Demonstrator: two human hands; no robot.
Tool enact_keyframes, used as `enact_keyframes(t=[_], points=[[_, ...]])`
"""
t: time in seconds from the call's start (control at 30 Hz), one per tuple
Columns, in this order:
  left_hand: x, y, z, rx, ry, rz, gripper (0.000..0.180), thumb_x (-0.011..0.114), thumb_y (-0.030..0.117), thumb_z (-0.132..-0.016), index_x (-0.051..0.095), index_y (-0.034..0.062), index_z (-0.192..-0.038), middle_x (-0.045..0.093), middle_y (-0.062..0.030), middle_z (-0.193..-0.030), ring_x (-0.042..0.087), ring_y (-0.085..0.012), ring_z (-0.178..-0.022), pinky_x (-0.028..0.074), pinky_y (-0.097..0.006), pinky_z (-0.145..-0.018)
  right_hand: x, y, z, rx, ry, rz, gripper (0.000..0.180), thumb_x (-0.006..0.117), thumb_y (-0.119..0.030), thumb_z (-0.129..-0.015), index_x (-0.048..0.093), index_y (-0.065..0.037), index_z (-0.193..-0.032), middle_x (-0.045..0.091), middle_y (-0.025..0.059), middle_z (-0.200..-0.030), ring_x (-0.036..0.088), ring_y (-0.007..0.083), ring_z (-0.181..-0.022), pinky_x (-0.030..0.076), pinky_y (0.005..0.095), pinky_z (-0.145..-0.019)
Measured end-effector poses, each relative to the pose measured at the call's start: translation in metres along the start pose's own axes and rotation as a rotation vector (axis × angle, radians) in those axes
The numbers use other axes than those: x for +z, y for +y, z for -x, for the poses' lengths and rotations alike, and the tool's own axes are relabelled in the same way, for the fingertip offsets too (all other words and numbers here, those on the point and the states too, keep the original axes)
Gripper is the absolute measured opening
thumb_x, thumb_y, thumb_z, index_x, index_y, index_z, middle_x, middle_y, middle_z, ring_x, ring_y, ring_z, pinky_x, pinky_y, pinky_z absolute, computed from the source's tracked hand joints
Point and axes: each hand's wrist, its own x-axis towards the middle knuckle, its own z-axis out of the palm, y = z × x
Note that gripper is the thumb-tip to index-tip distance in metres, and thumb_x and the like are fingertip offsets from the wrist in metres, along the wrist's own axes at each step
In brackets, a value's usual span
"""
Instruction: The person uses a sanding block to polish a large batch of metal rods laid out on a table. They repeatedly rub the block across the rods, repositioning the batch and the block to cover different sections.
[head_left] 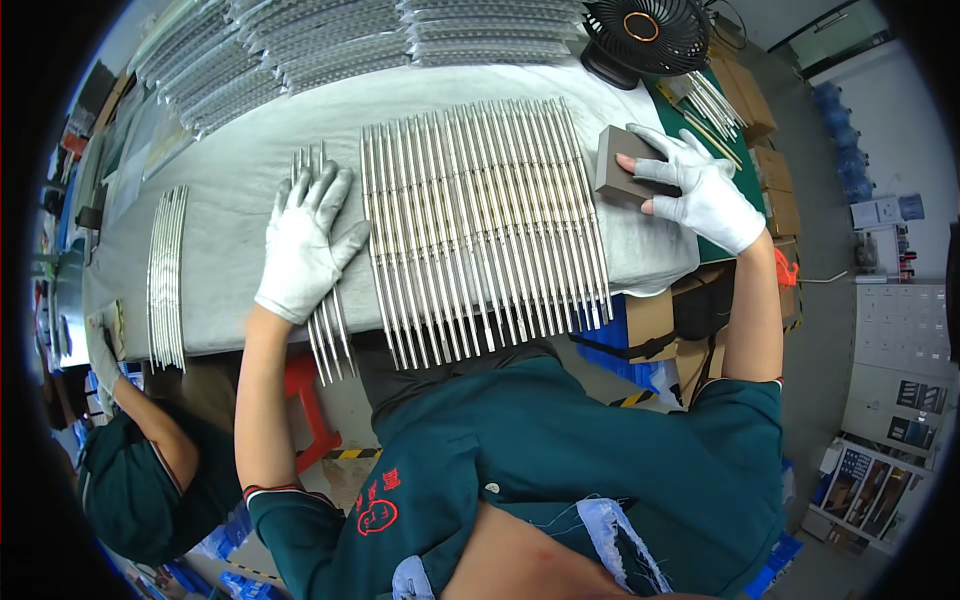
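Observation:
Gloved in white with dark-stained fingers, my left hand lies flat, fingers spread, over a few thin metal rods. These rods stick out past the table's near edge. To its right is a wide row of several slim silver metal rods, laid side by side, their near ends overhanging the same edge. At the right side my right hand, in a white glove with bare thumb and fingertip showing, is closed around a grey-brown rectangular block. The block stands just right of the row, apart from it.
A smaller bundle of rods lies at the left, near a co-worker's gloved hand. Plastic-wrapped stacks line the far side of the cloth-covered table. A black fan stands at the far right; cardboard boxes are beyond.

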Motion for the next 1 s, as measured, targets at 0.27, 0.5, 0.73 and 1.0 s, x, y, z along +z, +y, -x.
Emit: enact_keyframes(t=[0.27,0.5,0.73,1.0], points=[[0.004,0.035,-0.022,-0.037,0.363,0.491,0.058,0.041,0.045,-0.104,0.042,0.0083,-0.149,0.045,-0.0194,-0.150,0.040,-0.0361,-0.140,0.021,-0.046,-0.121,0.004,-0.035,0.005,-0.041,-0.038,0.114,0.054,0.073,-0.025,-0.080,0.064,-0.033,-0.133,0.049,0.0098,-0.150,0.040,0.0361,-0.138,0.022,0.0496,-0.116],[0.001,0.049,0.014,-0.512,0.464,1.950,0.089,0.035,0.070,-0.097,0.023,0.0044,-0.156,0.027,-0.0130,-0.160,0.028,-0.0241,-0.145,0.023,-0.037,-0.122,0.012,-0.049,-0.002,-0.067,-0.150,0.097,0.053,0.074,-0.023,-0.080,0.066,-0.029,-0.131,0.047,0.0143,-0.149,0.045,0.0355,-0.134,0.032,0.0534,-0.109],[-0.003,0.055,0.007,-0.504,0.406,1.888,0.091,0.031,0.073,-0.096,0.021,0.0059,-0.157,0.024,-0.0137,-0.160,0.021,-0.0254,-0.149,0.020,-0.041,-0.123,0.055,-0.129,-0.081,-0.471,-0.018,0.193,0.051,0.070,-0.029,-0.086,0.060,-0.026,-0.136,0.048,0.0171,-0.144,0.051,0.0331,-0.128,0.032,0.0573,-0.108],[-0.006,0.054,0.012,-0.474,0.376,1.991,0.095,0.036,0.075,-0.093,0.019,0.0066,-0.157,0.020,-0.0144,-0.162,0.018,-0.0275,-0.150,0.020,-0.042,-0.123,0.047,-0.090,-0.066,-0.419,-0.125,0.181,0.050,0.072,-0.030,-0.084,0.063,-0.028,-0.133,0.049,0.0165,-0.145,0.051,0.0360,-0.126,0.030,0.0576,-0.110]])
